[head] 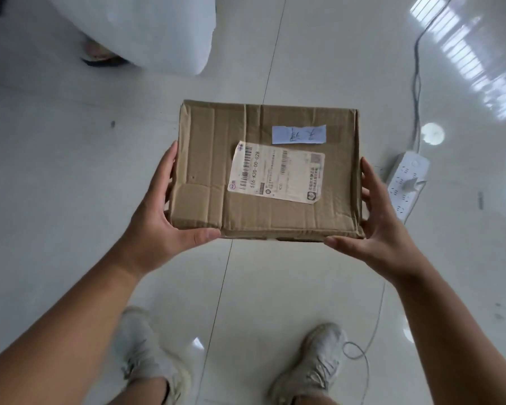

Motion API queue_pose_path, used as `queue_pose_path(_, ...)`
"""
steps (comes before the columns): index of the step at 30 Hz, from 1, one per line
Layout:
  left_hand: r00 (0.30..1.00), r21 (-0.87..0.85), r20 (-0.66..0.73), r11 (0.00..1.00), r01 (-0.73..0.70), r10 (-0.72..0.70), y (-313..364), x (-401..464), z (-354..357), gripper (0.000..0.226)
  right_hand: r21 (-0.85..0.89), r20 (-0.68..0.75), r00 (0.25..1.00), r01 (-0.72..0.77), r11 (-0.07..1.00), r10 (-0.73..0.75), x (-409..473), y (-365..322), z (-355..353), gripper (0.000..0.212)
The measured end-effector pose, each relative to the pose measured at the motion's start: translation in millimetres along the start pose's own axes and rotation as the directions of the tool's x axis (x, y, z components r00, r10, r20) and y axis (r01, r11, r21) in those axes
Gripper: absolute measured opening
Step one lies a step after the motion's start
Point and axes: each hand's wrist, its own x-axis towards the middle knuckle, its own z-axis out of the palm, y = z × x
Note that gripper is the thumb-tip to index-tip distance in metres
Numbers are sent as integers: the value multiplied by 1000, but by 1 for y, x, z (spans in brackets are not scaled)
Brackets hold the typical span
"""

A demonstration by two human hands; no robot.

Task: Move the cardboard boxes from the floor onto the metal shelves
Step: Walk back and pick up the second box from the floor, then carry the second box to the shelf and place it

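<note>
A person stands on a tiled floor [56, 159], holding a cardboard box [268, 171] level above it at the centre of the scene. The left hand [161, 211] clasps the box's nine o'clock side, the right hand [374, 226] its three o'clock side, thumbs along the near edge. A shipping label [276, 173] lies on the box top, a paper strip [299, 134] just beyond it. A power strip [406, 182] rests on the floor at three o'clock, its cable [417, 83] running toward one o'clock. The person's shoes [316, 366] stand at six o'clock, a large sack [146, 27] at eleven.
</note>
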Motion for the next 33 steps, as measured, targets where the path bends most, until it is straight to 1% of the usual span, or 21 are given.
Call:
queue_pose_path(4,999,7,-41,1000,22,-22,76,-36,-16,133,25,48,999,6,1000,-8,-25,-67,-21,128)
queue_pose_path(8,996,-2,-88,1000,24,-24,132,-60,-20,137,-17,121,992,43,999,-40,-38,-118,-44,132)
queue_pose_path(11,991,-16,-132,1000,0,-3,165,-71,-18,129,-31,153,985,88,996,-83,-39,-154,-63,134)
queue_pose_path(13,985,-34,-171,999,-10,4,182,-78,-16,126,-27,170,979,115,993,-109,-38,-174,-73,131)
queue_pose_path(17,973,-31,-233,999,-11,4,203,-94,-24,130,-27,232,956,189,982,-178,-31,-205,-76,122)
queue_pose_path(19,967,-33,-255,999,-11,2,212,-103,-32,131,-35,258,943,226,974,-209,-28,-217,-70,119)
queue_pose_path(26,937,-22,-348,1000,14,-21,237,-151,-80,134,-29,312,909,300,953,-277,-29,-258,-30,122)
queue_pose_path(30,892,-27,-450,1000,14,-25,259,-198,-116,128,-11,378,869,348,937,-319,-28,-303,9,122)
queue_pose_path(33,836,-28,-547,999,29,-40,276,-244,-147,127,10,461,807,410,912,-368,-27,-345,47,121)
